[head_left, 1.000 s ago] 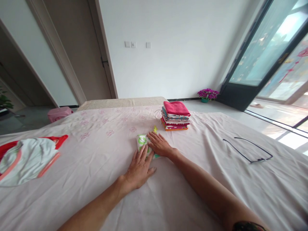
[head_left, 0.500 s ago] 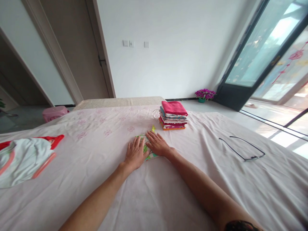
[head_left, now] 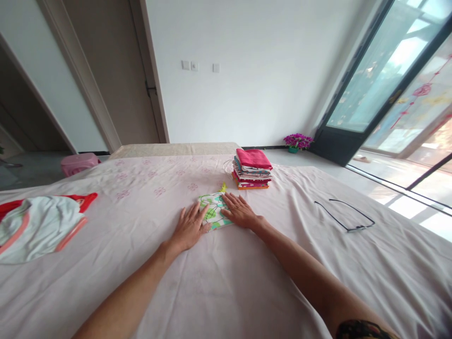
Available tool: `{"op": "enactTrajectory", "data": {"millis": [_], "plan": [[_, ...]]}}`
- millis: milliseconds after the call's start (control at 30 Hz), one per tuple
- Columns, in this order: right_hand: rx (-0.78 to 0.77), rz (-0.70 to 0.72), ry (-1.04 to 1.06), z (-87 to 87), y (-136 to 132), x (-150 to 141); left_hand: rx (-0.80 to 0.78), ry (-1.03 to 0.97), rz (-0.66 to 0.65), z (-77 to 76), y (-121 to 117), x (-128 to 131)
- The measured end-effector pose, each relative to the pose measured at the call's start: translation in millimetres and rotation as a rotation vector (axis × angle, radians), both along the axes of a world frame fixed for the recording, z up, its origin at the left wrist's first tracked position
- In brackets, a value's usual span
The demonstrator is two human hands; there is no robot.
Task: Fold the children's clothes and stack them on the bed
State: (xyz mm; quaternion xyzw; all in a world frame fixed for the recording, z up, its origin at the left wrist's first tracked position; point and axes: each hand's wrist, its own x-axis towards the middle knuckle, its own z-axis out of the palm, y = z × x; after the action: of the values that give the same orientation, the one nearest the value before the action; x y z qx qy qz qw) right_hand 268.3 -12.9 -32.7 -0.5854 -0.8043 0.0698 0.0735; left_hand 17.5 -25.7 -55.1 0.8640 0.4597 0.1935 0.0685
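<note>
A folded cloth [head_left: 216, 214] with a green, white and turquoise flower print lies flat on the pale pink sheet [head_left: 219, 282]. My left hand [head_left: 190, 227] rests open on its left edge, fingers stretched out. Across from it, my right hand [head_left: 242, 212] lies flat and open over the right edge. A small yellow thing [head_left: 223, 187] pokes out just beyond the far edge of the cloth; its kind is unclear. Behind my right hand stands a stack of folded cloths [head_left: 252, 174], with a plain red one on top.
Eyeglasses [head_left: 348, 221] lie on the sheet at the right. A crumpled white garment with red trim [head_left: 42, 226] is at the left. Beyond the sheet's edge are a pink stool [head_left: 80, 162], purple potted flowers [head_left: 298, 141] and a glass door [head_left: 363, 84].
My hands have slid apart toward the left and right edges of the folded cloth, so more of its print shows. The view has shifted slightly.
</note>
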Motion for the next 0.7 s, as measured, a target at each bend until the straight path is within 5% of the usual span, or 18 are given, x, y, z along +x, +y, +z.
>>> {"op": "enactTrajectory", "data": {"millis": [233, 433, 700], "plan": [[0.045, -0.015, 0.040, -6.2, -5.0, 7.4, 0.115, -0.396, -0.002, 5.5, -11.7, -16.1], [0.078, -0.042, 0.231, -11.7, 1.3, 16.5, 0.202, -0.253, -0.120, 19.5, -33.6, -2.5], [0.186, -0.242, 0.662, -18.6, 8.4, 30.6, 0.055, -0.202, -0.190, 27.2, -37.4, -2.3]]}}
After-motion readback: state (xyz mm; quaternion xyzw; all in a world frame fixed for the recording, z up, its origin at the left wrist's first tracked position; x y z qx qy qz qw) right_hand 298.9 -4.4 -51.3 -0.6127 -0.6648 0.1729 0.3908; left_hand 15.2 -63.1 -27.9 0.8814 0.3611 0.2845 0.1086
